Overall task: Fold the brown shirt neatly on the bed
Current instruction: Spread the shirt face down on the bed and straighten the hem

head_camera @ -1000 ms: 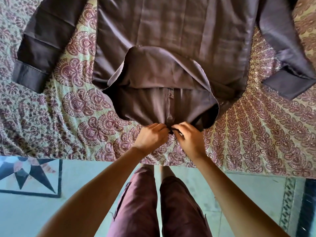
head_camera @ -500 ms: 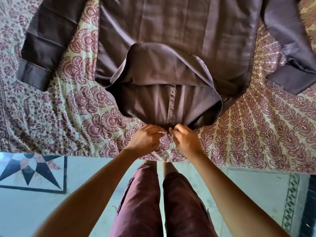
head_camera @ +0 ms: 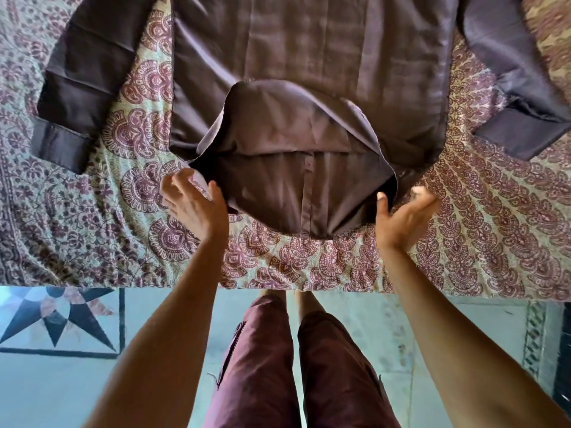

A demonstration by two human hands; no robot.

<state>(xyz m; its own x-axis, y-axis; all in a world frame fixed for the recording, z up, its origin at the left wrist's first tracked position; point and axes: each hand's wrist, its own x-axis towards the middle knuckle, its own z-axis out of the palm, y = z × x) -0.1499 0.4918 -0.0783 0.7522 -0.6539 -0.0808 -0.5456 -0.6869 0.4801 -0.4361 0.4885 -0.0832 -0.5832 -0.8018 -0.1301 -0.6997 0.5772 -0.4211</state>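
The brown shirt (head_camera: pixel 309 66) lies spread on the bed, its hem toward me and both sleeves out to the sides. Its back hem is flipped up, showing the inside of the front with the button strip. My left hand (head_camera: pixel 193 202) hovers by the hem's left corner with fingers spread, fingertips near the fabric edge. My right hand (head_camera: pixel 401 214) is held palm-in at the hem's right corner, thumb touching the dark edge. Neither hand grips cloth. Motion blur softens both.
The bed wears a patterned maroon and pale green cover (head_camera: pixel 108 217); its near edge runs across the view above my legs. Below is a pale tiled floor (head_camera: pixel 46 390) with a dark star motif at the left.
Both hands let go of the middle of the hem and moved apart, left hand to the hem's left corner, right hand to its right corner. The view shifted slightly.
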